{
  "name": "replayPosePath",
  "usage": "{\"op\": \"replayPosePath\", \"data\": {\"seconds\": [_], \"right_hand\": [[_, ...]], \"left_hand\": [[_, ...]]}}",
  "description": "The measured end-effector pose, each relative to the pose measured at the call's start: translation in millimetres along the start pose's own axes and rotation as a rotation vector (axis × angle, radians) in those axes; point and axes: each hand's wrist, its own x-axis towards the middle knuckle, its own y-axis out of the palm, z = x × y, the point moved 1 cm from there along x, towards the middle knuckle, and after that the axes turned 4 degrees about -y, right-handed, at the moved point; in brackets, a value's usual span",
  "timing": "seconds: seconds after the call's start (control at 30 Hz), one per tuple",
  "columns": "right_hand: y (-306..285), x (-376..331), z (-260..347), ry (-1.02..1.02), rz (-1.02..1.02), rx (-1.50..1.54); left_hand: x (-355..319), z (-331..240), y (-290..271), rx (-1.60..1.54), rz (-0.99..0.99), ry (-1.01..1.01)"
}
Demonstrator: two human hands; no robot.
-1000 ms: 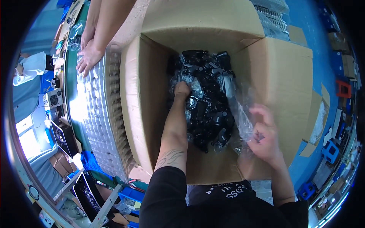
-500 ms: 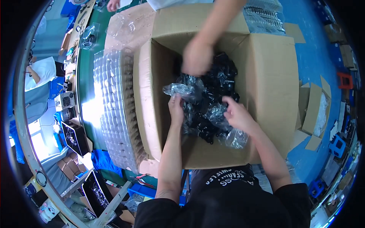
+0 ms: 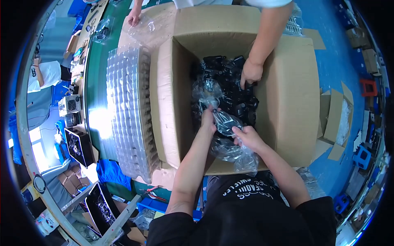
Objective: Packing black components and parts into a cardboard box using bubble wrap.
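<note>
A large open cardboard box [image 3: 297,106] stands in front of me, with many black plastic parts [image 3: 221,65] heaped inside. Above its near part, a clear plastic bag [image 3: 225,123] with a dark part in it is between my hands. My left hand [image 3: 208,120] pinches the bag's upper left end. On its right side, my right hand [image 3: 250,139] grips the bag with thumb and fingers. More crumpled clear bags [image 3: 236,153] hang by the box's near wall, and another clear bag [image 3: 205,88] lies beyond my left hand.
A co-worker's hand [image 3: 251,71] reaches into the box from the far side; their other hand [image 3: 134,17] rests by a clear bag on the table. Clear blister trays [image 3: 127,110] are stacked left of the box. Opened cartons [image 3: 336,115] lie on the blue floor at right.
My left hand has moved right and slightly nearer, and my right hand nearer, so both are on one bag. The co-worker's hand has shifted right inside the box.
</note>
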Motion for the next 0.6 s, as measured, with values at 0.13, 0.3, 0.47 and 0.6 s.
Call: {"op": "replayPosePath", "data": {"seconds": [0.13,0.3,0.47,0.6], "right_hand": [[19.6,1.6,-5.9,-0.062,-0.019,-0.318],[9.6,-21.4,34.9,-0.534,-0.184,-1.271],[-19.9,-43.7,61.0,-0.506,-0.114,-0.862],[-22.7,-52.4,66.8,-0.836,-0.133,-0.896]], "left_hand": [[26.8,-3.4,-23.2,0.209,0.037,-0.053],[88.8,-19.1,-26.8,0.803,-0.301,0.444],[135.3,-40.9,-20.9,1.374,-0.362,0.564],[186.0,-50.8,-14.0,1.568,-0.384,0.169]]}}
